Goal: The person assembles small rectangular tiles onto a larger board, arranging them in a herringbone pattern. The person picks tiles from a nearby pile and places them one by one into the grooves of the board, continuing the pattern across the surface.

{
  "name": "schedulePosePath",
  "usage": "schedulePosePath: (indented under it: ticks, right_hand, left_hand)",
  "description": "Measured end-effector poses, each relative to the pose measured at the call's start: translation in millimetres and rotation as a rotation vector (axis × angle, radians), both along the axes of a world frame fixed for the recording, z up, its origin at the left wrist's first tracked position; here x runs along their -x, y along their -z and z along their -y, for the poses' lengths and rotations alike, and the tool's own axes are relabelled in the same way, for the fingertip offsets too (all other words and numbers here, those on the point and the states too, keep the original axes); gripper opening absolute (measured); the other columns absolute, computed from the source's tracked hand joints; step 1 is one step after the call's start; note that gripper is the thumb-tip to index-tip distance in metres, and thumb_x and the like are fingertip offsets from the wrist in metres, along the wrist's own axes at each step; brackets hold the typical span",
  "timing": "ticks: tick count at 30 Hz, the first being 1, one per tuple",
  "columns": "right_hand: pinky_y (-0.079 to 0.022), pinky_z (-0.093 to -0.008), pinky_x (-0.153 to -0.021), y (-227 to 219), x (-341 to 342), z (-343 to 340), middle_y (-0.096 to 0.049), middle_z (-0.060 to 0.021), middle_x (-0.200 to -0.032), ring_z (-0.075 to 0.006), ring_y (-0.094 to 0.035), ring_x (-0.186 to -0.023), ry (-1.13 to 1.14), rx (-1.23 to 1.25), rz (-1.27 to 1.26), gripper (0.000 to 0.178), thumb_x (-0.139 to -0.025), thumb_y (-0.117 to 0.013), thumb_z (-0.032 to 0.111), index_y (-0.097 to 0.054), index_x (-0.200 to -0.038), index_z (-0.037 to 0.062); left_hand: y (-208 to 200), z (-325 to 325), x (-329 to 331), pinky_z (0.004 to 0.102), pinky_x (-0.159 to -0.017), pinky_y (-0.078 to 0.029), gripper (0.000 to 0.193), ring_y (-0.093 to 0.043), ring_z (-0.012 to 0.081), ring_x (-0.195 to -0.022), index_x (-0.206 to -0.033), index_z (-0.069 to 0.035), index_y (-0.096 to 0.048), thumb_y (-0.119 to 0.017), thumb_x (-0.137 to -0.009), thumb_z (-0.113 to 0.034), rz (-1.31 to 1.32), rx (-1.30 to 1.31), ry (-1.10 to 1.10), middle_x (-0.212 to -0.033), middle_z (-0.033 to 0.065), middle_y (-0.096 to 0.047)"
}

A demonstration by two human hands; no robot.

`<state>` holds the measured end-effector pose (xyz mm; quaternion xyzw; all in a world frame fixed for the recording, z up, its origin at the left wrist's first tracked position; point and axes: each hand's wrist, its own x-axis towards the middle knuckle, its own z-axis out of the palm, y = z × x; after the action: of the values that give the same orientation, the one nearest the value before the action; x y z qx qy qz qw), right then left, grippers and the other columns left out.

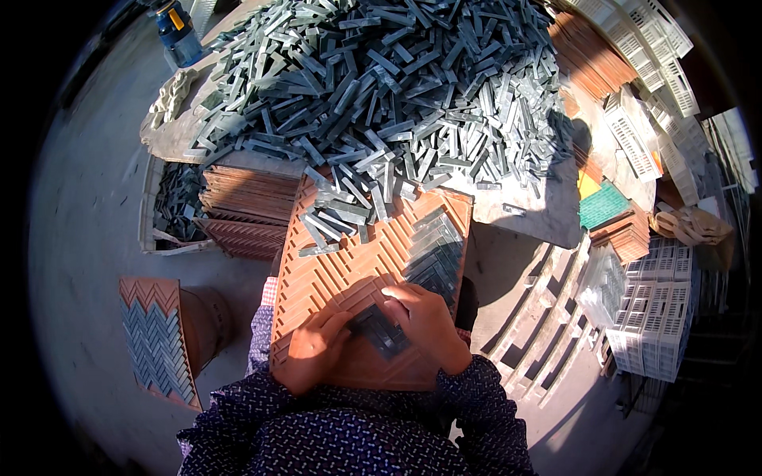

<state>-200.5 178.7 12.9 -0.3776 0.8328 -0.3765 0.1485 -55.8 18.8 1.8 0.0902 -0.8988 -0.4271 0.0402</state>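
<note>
Half-bent fingers of the left hand (pixel 317 347) and right hand (pixel 429 324), any grip unclear, flank dark-grey slim stone strips (pixel 379 332), the patch slanting lower-right at lower centre, right hand closer, on a terracotta-coloured herringbone-grooved rectangular board (pixel 316 278).

Heaped gray strips (pixel 381 91) spill onto the orange tray (pixel 381 258), crowding its far end; bare grooves (pixel 313 276) mid-left leave room to pass.
</note>
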Motion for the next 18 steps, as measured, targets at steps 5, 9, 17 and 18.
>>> schedulePosePath:
  ticks: [5, 9, 17, 18]
  right_hand:
    - [-0.052, -0.0357, -0.068, -7, 15, 9, -0.066, -0.0168, -0.088, -0.0319, -0.065, -0.078, -0.003, 0.076, -0.023, 0.018, -0.082, -0.065, 0.008, -0.064, -0.099, 0.0012]
    - [-0.051, -0.0356, -0.069, -9, 17, 17, -0.066, -0.0165, -0.088, -0.0316, -0.065, -0.079, -0.011, 0.08, -0.002, 0.018, -0.082, -0.064, 0.007, -0.064, -0.099, 0.0009]
    - [-0.051, -0.036, -0.07, -1, 19, 25, -0.067, -0.016, -0.09, -0.0322, -0.065, -0.081, -0.051, 0.044, 0.025, 0.018, -0.082, -0.064, 0.008, -0.064, -0.099, 0.0019]
    - [-0.051, -0.0362, -0.07, 4, 18, 23, -0.067, -0.016, -0.09, -0.0324, -0.065, -0.081, -0.073, 0.054, 0.029, 0.018, -0.082, -0.064, 0.008, -0.065, -0.099, 0.0022]
  left_hand:
    - [-1, -7, 0, 0.0404, -0.073, -0.052, 0.023, -0.061, 0.0332, -0.088, -0.1, -0.003, -0.059, -0.065, -0.078, -0.004, 0.003, 0.108, -0.034, -0.097, 0.0143, -0.06]
    - [-4, -10, 0, 0.0404, -0.073, -0.052, 0.022, -0.061, 0.0335, -0.088, -0.099, -0.004, -0.058, -0.065, -0.077, -0.003, 0.007, 0.118, -0.05, -0.097, 0.0142, -0.06]
    - [6, -3, 3, 0.0406, -0.071, -0.05, 0.017, -0.061, 0.0349, -0.085, -0.093, -0.003, -0.061, -0.063, -0.077, 0.001, -0.013, -0.007, -0.071, -0.09, 0.0138, -0.061]
    - [8, -4, 3, 0.0406, -0.071, -0.05, 0.017, -0.061, 0.035, -0.085, -0.093, -0.003, -0.061, -0.063, -0.077, 0.001, -0.017, 0.007, -0.07, -0.09, 0.0136, -0.061]
